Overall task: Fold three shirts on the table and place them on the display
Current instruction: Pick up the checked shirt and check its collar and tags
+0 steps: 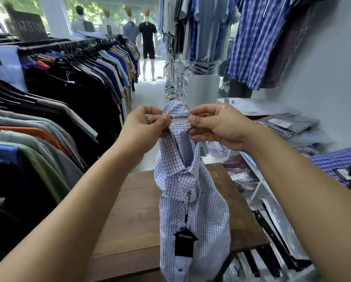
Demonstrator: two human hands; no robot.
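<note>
A white shirt with a fine blue-purple check (193, 200) hangs in the air above the wooden table (133, 218), held up by its collar. My left hand (144, 127) pinches the collar on the left of the neck label, and my right hand (217, 125) pinches it on the right. The label faces me. A black swing tag (185, 243) dangles on a cord down the shirt's front. The shirt's lower part drops past the table's near edge.
A long rack of hanging shirts (54, 110) runs along the left. On the right, shelves (258, 184) hold bagged folded shirts (292, 125), with checked shirts (258, 37) hanging above. An aisle leads to mannequins (148, 37) at the back.
</note>
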